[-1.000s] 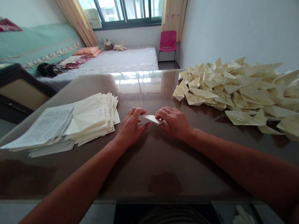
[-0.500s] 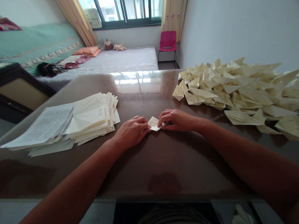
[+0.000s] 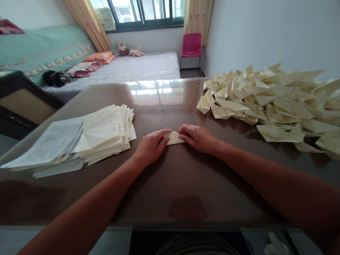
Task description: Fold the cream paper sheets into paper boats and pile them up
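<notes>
A small cream folded paper (image 3: 175, 138), now a low triangle, lies on the brown glossy table (image 3: 185, 180) between my hands. My left hand (image 3: 153, 144) is at its left corner, thumb and forefinger closed toward each other on the paper's edge. On the other side, my right hand (image 3: 196, 137) has its fingers bent together and pinches the right corner. To the left lies a stack of creased paper sheets (image 3: 103, 130). A big heap of folded cream paper shapes (image 3: 285, 105) covers the right rear of the table.
Printed sheets (image 3: 49, 140) lie at the left of the stack. Beyond the table are a bed (image 3: 149, 67) with pillows and toys, a pink chair (image 3: 191, 45) and a window. A dark cabinet (image 3: 23, 103) stands at the left.
The small paper has gone from a diamond shape to a triangle with its flat edge toward me. Both hands have shifted slightly, with the left forefinger lifted and extended more.
</notes>
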`<state>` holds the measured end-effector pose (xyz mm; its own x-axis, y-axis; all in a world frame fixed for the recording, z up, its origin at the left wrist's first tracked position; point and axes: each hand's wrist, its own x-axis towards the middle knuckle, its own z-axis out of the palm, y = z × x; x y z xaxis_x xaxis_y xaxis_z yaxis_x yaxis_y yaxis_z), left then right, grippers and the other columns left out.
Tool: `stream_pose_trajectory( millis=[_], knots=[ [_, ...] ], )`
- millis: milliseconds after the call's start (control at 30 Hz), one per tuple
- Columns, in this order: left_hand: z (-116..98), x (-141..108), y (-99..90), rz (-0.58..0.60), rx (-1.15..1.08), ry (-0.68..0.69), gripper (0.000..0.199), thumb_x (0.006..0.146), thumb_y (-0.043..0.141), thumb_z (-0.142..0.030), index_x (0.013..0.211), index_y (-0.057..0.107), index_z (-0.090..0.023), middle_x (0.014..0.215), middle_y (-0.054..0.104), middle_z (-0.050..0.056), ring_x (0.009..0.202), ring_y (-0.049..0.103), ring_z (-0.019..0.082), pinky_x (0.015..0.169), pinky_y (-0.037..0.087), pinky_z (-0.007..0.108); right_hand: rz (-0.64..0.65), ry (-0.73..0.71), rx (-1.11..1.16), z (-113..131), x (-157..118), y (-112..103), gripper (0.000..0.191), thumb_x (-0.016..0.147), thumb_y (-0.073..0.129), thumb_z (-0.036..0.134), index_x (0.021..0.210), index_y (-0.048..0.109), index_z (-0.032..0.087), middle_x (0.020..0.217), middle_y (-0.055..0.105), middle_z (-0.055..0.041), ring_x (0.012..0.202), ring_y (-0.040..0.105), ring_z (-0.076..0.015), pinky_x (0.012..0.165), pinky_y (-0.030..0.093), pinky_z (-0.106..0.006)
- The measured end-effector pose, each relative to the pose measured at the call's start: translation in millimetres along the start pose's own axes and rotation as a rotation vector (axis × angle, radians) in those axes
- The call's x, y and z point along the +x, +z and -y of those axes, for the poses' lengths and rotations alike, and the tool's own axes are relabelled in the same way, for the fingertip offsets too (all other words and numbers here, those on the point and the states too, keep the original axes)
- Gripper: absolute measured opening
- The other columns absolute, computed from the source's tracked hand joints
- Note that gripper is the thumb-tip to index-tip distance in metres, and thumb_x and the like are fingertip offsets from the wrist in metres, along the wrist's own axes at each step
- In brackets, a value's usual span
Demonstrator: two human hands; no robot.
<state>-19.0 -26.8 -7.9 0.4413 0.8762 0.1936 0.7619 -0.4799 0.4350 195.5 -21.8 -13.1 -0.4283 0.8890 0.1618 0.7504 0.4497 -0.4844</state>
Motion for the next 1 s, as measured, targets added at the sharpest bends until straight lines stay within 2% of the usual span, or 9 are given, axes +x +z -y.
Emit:
stream_pose_trajectory(
  millis=[233,367,533,700,800,1000],
  knots=[
    [-2.5,-1.6,3.5,0.01,0.189,0.049,0.034,0.094,0.042,-0.033,0.124,0.055,-0.025,0.096,0.064,0.003,0.08,0.062,0.017,0.073,0.046,0.028,-0.021,0.01,-0.045,2.3,-1.4,1.3,0.021,0.09,0.052,0.034,0.104,0.056,0.019,0.079,0.064,-0.0001,0.07,0.056,-0.013,0.064,0.035,-0.023],
    [-6.5,-3.8,4.1,0.007,0.3,0.062,0.036,0.095,0.041,-0.034,0.129,0.05,-0.027,0.106,0.059,0.004,0.082,0.062,0.017,0.072,0.048,0.027,-0.037,-0.01,-0.108,5.5,-3.0,0.1,0.023,0.091,0.05,0.034,0.108,0.058,0.021,0.094,0.063,-0.002,0.075,0.057,-0.0129,0.065,0.036,-0.023],
    [-8.9,-5.1,4.7,-0.001,0.334,0.162,0.031,0.097,0.036,-0.03,0.122,0.054,-0.027,0.122,0.057,0.002,0.103,0.058,0.018,0.082,0.049,0.027,0.017,-0.077,-0.294,14.0,-6.6,-5.4,0.029,0.097,0.039,0.035,0.111,0.062,0.025,0.104,0.06,-0.0043,0.085,0.058,-0.0147,0.068,0.037,-0.025],
    [-12.4,-8.9,2.4,0.037,0.455,0.225,0.031,0.095,0.044,-0.025,0.123,0.055,-0.032,0.126,0.057,0.0,0.101,0.053,0.02,0.07,0.051,0.027,0.098,-0.227,-0.545,25.3,-11.7,-10.0,0.03,0.097,0.04,0.023,0.12,0.058,0.021,0.106,0.059,-0.0091,0.097,0.053,-0.0214,0.075,0.038,-0.031],
    [-19.2,-12.5,-0.5,0.079,0.538,0.234,0.036,0.094,0.043,-0.018,0.127,0.052,-0.029,0.127,0.057,0.003,0.099,0.052,0.021,0.065,0.051,0.027,0.131,-0.232,-0.629,33.4,-17.6,-9.8,0.033,0.095,0.039,0.018,0.124,0.054,0.014,0.108,0.059,-0.0133,0.097,0.052,-0.024,0.073,0.039,-0.034],
    [-31.8,-18.4,-3.9,0.145,0.697,0.26,0.042,0.092,0.037,-0.01,0.131,0.05,-0.016,0.13,0.055,0.01,0.1,0.053,0.024,0.063,0.052,0.029,0.198,-0.179,-0.732,50.8,-30.5,-11.0,0.031,0.09,0.039,0.009,0.11,0.063,0.009,0.103,0.059,-0.0165,0.093,0.052,-0.0264,0.067,0.038,-0.036]
  ],
)
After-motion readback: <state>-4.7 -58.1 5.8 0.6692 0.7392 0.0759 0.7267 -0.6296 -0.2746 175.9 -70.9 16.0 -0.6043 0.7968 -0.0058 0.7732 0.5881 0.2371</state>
